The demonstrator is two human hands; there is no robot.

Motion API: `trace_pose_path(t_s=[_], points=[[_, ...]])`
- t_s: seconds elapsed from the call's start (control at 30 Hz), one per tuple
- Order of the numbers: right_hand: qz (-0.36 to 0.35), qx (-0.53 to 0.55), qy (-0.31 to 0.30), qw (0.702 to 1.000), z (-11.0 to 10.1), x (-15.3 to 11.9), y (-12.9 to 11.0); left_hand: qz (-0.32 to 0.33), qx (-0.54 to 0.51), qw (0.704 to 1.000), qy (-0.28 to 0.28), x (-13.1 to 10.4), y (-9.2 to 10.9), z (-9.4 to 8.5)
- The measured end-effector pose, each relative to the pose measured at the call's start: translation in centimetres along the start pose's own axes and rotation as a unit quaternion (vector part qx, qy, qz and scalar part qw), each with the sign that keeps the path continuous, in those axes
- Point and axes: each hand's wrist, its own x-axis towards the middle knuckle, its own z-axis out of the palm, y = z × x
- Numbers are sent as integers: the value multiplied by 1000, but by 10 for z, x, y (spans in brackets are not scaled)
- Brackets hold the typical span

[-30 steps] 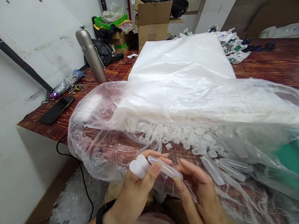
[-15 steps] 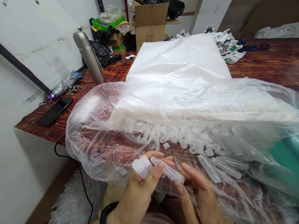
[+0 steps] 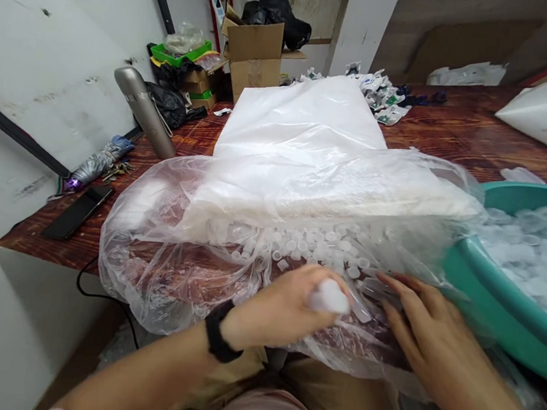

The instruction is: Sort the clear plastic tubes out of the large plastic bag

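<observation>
Clutching white tubes (image 3: 330, 298) in curled left hand (image 3: 293, 302), likely for bundling | resting half-open right hand (image 3: 431, 330) by loose tubes (image 3: 363, 310) (grip unclear)

Cool, fairly even light fills the view, apparently from above, with its source out of frame. It bleaches the white plastic sheet (image 3: 305, 118) almost to a glare and throws broken highlights over the clear plastic bag (image 3: 158, 277). Shade gathers beneath the surface (image 3: 444, 133) and in the far corners. The left hand (image 3: 283, 307) and its white tubes (image 3: 330, 298) are smeared by motion blur. Wide-angle distortion tilts the metal flask (image 3: 145, 113) and stretches the teal basin (image 3: 464, 284) at the right edge.
</observation>
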Motion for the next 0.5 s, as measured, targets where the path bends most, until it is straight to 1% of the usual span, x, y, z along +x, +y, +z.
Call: trace_pose_path(t_s=[0.03,0.07,0.1,0.17,0.2,0.27,0.37,0.4,0.43,0.5], points=[[-8,-10,-6,1000,2,-1,7,40,97,993,-49,11,-1,2],[-15,-14,-11,1000,3,-1,11,75,188,975,-85,22,-3,4],[-19,-14,-14,1000,4,-1,14,101,263,953,-109,32,-5,8],[-21,-4,-18,1000,5,2,15,124,353,919,-124,48,-8,14],[-22,5,-20,1000,5,5,15,127,372,911,-125,53,-9,16],[-25,21,-17,999,5,10,15,128,381,907,-125,55,-9,15],[-32,41,-18,998,7,19,14,120,397,902,-119,41,-8,2],[-34,49,-20,998,10,21,11,115,389,908,-108,33,-7,-4],[-36,57,-23,997,13,23,8,108,367,920,-89,25,-7,-11],[-39,72,-28,996,21,28,-3,79,275,958,-21,7,-5,-24]])
